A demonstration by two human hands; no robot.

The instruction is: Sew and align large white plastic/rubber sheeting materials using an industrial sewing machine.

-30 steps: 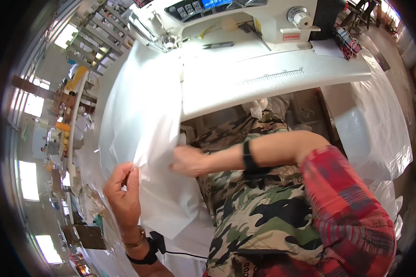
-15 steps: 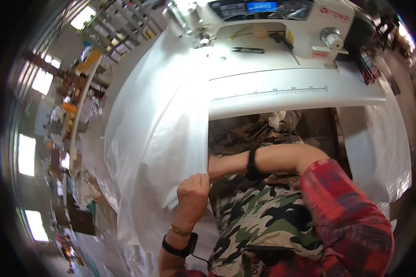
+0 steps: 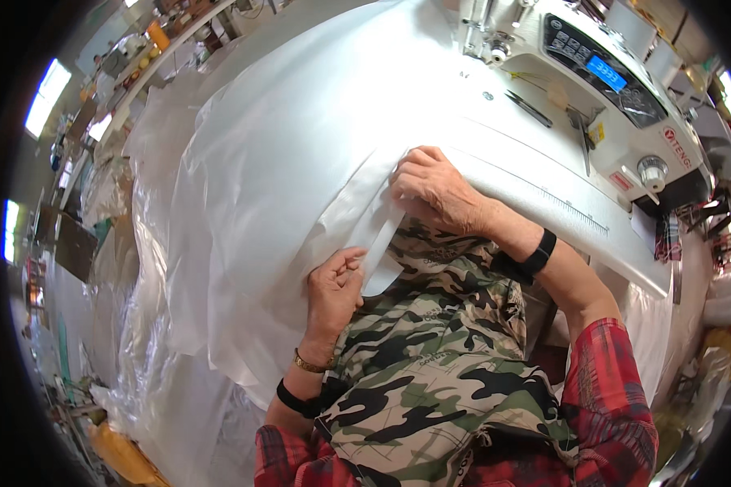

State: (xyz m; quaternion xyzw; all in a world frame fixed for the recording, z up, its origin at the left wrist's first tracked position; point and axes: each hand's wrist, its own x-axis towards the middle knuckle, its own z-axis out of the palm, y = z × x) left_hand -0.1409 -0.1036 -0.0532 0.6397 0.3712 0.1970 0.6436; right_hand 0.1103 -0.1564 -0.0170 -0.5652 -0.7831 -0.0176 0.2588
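Observation:
A large sheet of thin white fabric (image 3: 252, 195) spreads over the sewing table's left side and hangs down toward me. Along its near edge runs a folded strip. My right hand (image 3: 432, 188) is closed on this edge at the table's front, its fingertips partly hidden by the hand. Lower down and to the left, my left hand (image 3: 335, 290) pinches the same edge between thumb and fingers. Between both hands the folded hem (image 3: 374, 235) slants, with a loose flap below it. Beyond the hands stands a white sewing machine (image 3: 577, 89) with a lit blue display.
Dark tweezers (image 3: 529, 109) lie on the machine bed, near a small screwdriver-like tool (image 3: 581, 138). A ruler scale (image 3: 575, 209) marks the table's front edge. A camouflage apron (image 3: 439, 365) covers my lap. Cluttered shelving (image 3: 150, 65) stands at the far left.
My view has swung left, so the machine sits farther right. My right hand has come up from below the table edge onto the fabric's edge; the hands are now farther apart.

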